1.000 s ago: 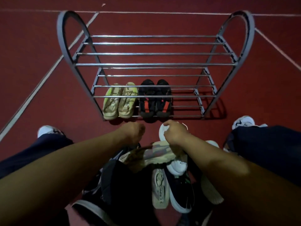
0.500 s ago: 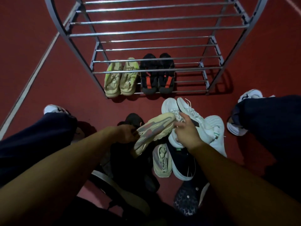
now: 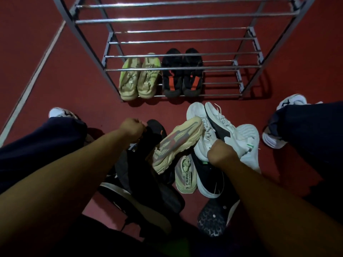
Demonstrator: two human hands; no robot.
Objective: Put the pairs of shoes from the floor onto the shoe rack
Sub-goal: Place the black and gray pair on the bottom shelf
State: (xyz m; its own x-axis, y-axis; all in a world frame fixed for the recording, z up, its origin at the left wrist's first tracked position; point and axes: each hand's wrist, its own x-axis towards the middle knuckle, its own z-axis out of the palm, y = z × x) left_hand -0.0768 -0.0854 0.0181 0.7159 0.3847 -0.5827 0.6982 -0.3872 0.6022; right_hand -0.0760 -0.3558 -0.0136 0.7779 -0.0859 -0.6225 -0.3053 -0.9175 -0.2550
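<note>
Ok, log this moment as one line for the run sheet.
left hand grips black shoe | right hand grips white sneaker | shoe rack bottom shelf: two pairs | pile on floor

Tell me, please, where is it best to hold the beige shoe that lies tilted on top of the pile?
Probably at the heel collar of the beige shoe, coming from the near, lower end. Its toe points up toward the shoe rack, and its heel end is nearest the person.

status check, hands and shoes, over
Left hand grips black shoe; right hand grips white shoe. Two pairs on rack. Beige shoe lies between.
</note>
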